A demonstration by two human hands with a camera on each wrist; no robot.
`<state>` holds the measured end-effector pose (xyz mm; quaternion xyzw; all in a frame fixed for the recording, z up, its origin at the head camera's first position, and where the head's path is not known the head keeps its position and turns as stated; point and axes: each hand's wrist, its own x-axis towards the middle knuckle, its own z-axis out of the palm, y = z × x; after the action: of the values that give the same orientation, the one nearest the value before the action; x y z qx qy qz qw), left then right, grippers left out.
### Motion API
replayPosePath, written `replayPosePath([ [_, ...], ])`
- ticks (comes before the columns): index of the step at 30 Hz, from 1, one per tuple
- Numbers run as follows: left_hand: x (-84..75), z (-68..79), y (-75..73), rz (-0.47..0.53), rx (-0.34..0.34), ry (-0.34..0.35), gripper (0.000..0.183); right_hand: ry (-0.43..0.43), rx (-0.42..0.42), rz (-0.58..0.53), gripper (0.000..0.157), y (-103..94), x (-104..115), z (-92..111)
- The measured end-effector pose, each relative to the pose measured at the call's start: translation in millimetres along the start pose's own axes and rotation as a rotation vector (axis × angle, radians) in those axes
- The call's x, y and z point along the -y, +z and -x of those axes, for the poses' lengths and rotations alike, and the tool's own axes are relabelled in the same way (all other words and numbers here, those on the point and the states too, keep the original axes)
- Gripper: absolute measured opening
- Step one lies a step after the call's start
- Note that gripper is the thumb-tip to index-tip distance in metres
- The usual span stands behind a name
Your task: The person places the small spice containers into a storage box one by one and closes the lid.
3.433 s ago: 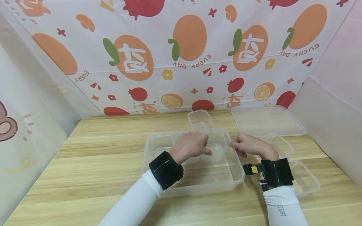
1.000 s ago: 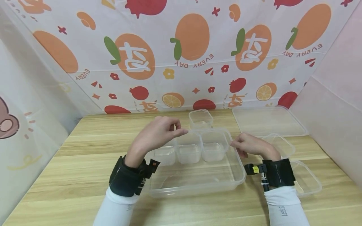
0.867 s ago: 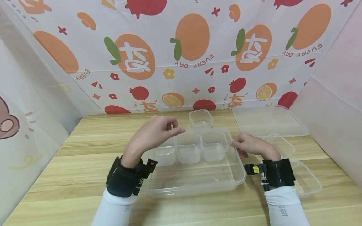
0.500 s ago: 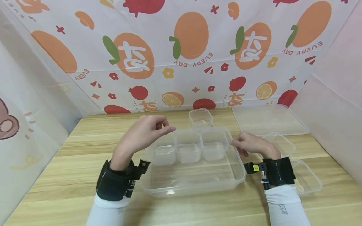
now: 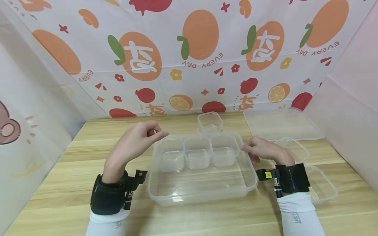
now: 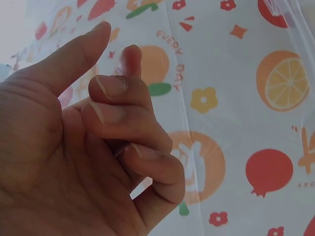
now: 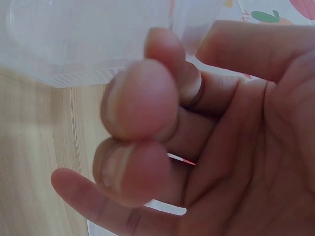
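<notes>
A large clear plastic food container (image 5: 203, 196) stands on the table, with three small clear containers in a row along its back inside: a left one (image 5: 172, 163), a middle one (image 5: 198, 160) and a right one (image 5: 223, 157). My left hand (image 5: 133, 142) hovers off the large container's back left corner. In the left wrist view its fingers (image 6: 147, 128) hang loosely curled around nothing. At the right rim, my right hand (image 5: 264, 150) pinches the large container's wall between thumb and index finger; the right wrist view shows that wall (image 7: 64, 39) running to the fingertips.
Behind the large container sits another small clear container (image 5: 210, 123). A flat clear lid (image 5: 283, 124) lies at the back right. Two more small clear containers, one farther (image 5: 295, 149) and one nearer (image 5: 322, 186), lie beyond my right wrist. A printed curtain (image 5: 203, 82) closes off the back.
My left hand has moved from over the small containers inside the large one out to its left, uncovering the row. My right hand has stayed at the right rim.
</notes>
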<state>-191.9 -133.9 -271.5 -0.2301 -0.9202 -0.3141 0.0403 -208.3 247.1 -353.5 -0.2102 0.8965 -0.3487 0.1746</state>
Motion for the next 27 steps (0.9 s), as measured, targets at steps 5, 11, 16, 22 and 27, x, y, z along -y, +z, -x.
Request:
replayPosePath([
  [5,5.4,2.2,-1.3,0.006,-0.014,-0.010,0.021,0.000,-0.002,-0.004,0.046,-1.1,-1,0],
  [11,11.3,2.4,-1.7,0.019,-0.003,-0.005,0.023,-0.006,-0.002,-0.010,0.045,-0.1,-1,0],
  [16,18.4,5.3,-3.7,-0.005,0.060,-0.050,0.025,-0.009,0.009,-0.012,0.044,0.4,0,-1],
  [22,29.7,6.8,-6.5,-0.040,0.219,-0.145,0.031,-0.018,0.008,-0.008,0.045,-1.6,0,-1],
  [27,41.7,2.3,-2.3,-0.054,0.355,-0.214,0.032,-0.019,0.008,-0.017,0.045,-1.6,-3,0],
])
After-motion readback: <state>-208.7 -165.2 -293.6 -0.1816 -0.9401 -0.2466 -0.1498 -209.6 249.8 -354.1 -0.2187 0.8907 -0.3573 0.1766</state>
